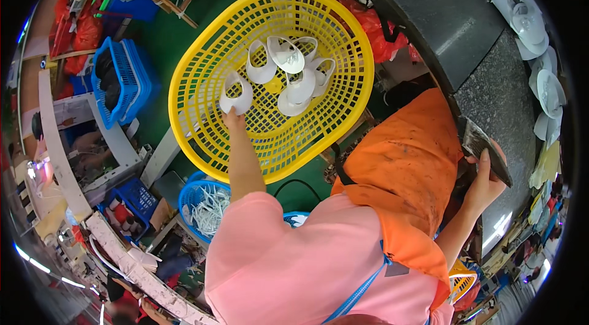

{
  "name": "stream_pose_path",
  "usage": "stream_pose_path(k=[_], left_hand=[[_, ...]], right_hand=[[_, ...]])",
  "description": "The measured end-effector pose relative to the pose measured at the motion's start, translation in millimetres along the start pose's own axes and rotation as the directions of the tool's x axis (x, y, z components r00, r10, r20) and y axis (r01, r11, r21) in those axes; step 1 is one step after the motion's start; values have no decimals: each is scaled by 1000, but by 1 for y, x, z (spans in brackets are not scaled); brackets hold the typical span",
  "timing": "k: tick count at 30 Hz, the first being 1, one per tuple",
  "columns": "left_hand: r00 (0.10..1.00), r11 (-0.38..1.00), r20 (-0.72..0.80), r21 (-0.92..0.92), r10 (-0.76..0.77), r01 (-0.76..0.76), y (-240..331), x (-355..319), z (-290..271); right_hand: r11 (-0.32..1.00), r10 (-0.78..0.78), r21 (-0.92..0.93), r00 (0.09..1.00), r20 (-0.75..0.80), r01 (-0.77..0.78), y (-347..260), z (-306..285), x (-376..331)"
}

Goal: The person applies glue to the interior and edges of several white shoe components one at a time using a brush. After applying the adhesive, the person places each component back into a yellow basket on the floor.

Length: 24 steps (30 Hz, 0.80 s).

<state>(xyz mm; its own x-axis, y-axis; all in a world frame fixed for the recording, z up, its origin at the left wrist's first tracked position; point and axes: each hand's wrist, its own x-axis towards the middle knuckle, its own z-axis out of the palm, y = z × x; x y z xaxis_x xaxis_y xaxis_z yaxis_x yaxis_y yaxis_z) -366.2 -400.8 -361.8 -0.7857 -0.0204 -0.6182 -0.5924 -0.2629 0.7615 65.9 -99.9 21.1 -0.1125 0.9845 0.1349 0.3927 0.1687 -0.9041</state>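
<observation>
A: Quick one: left hand?
B: Left hand [233, 119] is inside the yellow basket [173, 99], centre of frame, fingers closed on the lower edge of a cupped white piece [242, 103] with a hole in it.
A: Right?
B: Right hand [485, 185], right of frame, fingers wrapped round a flat dark-edged block [489, 152] by the bench [423, 6]. Exact finger spacing: can't tell.
A: Progress?
B: Partway, I'd judge. Several similar white pieces [299, 88] sit loose in the basket, upper middle of frame; some overlap, so no firm count. More white parts [526, 21] line the bench's outer edge, upper right.
A: Done versus left?
B: Can't say which pile is finished; the held piece isn't released yet, and nothing white shows at the block.
</observation>
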Motion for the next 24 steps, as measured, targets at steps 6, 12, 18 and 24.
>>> stream_pose_path(k=[6, 12, 18, 24], left_hand=[[573, 540, -641, 758, 510, 366, -41, -24, 44], [525, 2, 574, 674, 629, -738, -70, -70, 193], [754, -369, 626, 760, 200, -534, -48, -29, 221], [628, 172, 539, 666, 562, -726, -3, -22, 146]], right_hand=[[995, 14, -103, 1000, 9, -13, 2, -14, -4], [993, 39, -107, 999, -9, -40, -3, -10, -6], [993, -4, -122, 1000, -7, 3, -3, -15, -5], [992, 54, -104, 993, -101, -64, 10, -27, -2]])
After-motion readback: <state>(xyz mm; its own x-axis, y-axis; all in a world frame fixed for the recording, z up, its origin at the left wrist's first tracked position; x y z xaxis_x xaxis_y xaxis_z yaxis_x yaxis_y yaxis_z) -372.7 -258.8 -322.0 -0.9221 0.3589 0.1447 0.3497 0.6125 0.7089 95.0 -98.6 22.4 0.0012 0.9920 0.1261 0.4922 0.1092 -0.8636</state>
